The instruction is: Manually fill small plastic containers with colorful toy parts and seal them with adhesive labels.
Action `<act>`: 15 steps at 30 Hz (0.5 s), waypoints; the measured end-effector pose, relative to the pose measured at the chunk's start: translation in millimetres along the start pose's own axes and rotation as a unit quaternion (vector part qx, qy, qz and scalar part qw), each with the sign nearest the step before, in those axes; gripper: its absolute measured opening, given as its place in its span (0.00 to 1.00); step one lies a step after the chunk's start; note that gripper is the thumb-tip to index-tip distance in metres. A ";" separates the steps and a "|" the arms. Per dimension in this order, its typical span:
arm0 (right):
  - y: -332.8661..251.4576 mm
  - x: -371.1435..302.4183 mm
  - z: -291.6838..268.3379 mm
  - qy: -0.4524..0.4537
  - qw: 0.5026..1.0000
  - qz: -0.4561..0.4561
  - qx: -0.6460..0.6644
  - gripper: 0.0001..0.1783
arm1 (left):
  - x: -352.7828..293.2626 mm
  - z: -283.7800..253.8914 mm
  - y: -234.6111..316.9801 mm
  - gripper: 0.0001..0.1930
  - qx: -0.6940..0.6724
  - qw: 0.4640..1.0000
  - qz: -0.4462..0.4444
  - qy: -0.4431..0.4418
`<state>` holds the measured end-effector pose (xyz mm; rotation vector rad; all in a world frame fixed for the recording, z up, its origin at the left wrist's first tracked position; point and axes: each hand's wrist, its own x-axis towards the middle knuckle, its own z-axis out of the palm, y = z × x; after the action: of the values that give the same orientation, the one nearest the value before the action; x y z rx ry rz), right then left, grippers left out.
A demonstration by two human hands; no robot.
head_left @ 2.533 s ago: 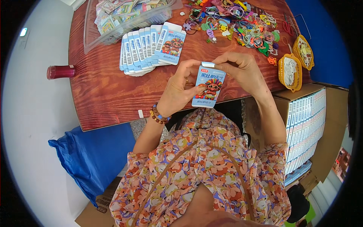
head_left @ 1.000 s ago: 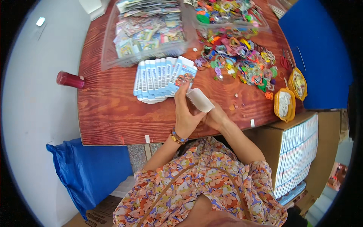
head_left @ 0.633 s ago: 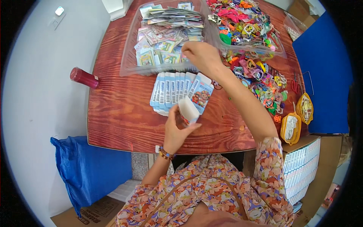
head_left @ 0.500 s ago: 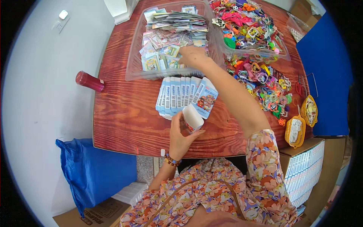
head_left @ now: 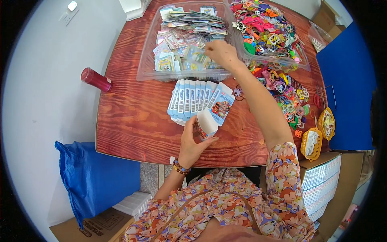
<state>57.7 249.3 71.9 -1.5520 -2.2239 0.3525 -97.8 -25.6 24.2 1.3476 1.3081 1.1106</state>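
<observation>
My left hand grips a small open-topped carton just above the table, its white inner flap raised. Over the left clear tub, my right hand pinches a motion-blurred bagged card. Loose bagged cards fill the tub's near part, with a thick stack of cards behind them. Beyond the carton in my left hand, a fanned row of flat light-blue cartons lies on the table. The front one shows a picture.
A second tub holds colourful small toys, with more toys heaped before it. Two yellow baskets and red-handled scissors lie at the right. A red cylinder rests left, and a blue bag stands beside the table.
My right hand has lifted slightly up and right from among the loose cards, and a bagged card now shows in its fingers. My left hand still holds the carton in nearly the same place.
</observation>
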 end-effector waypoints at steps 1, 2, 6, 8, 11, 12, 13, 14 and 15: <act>5.9 -0.2 -4.0 -0.003 1.000 0.000 -0.001 0.12 | 0.2 0.3 -0.1 0.42 0.011 1.000 0.004 0.010; 14.2 -0.1 -8.5 0.011 0.995 0.008 0.101 0.10 | -0.2 1.2 -1.0 0.41 0.021 1.000 0.005 0.018; -0.2 -46.6 -56.1 0.019 0.935 -0.028 0.352 0.08 | 0.5 -0.5 10.6 0.41 -0.017 0.999 -0.022 0.040; -8.1 -84.0 -85.7 -0.010 0.918 -0.022 0.396 0.09 | 7.7 -1.0 13.9 0.41 0.070 0.996 0.027 0.050; -11.2 -140.9 -111.3 -0.100 0.921 -0.026 0.375 0.08 | 19.7 3.8 8.5 0.42 0.166 0.981 0.089 0.037; -12.8 -158.6 -113.4 -0.107 0.931 -0.023 0.349 0.08 | 22.7 6.2 9.7 0.42 0.190 0.975 0.112 0.034; -12.5 -170.6 -115.0 -0.114 0.939 -0.020 0.324 0.08 | 25.3 9.7 10.2 0.42 0.215 0.967 0.136 0.031; -8.9 -181.2 -115.9 -0.111 0.940 -0.012 0.322 0.08 | 27.0 14.9 10.0 0.42 0.211 0.968 0.134 0.020; -4.0 -191.4 -115.1 -0.089 0.958 -0.077 0.261 0.08 | 28.1 19.6 11.8 0.42 0.208 0.969 0.135 0.012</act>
<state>165.1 66.0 141.0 -1.0922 -2.1246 0.9744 -75.7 1.9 32.7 1.8721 1.4613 1.0687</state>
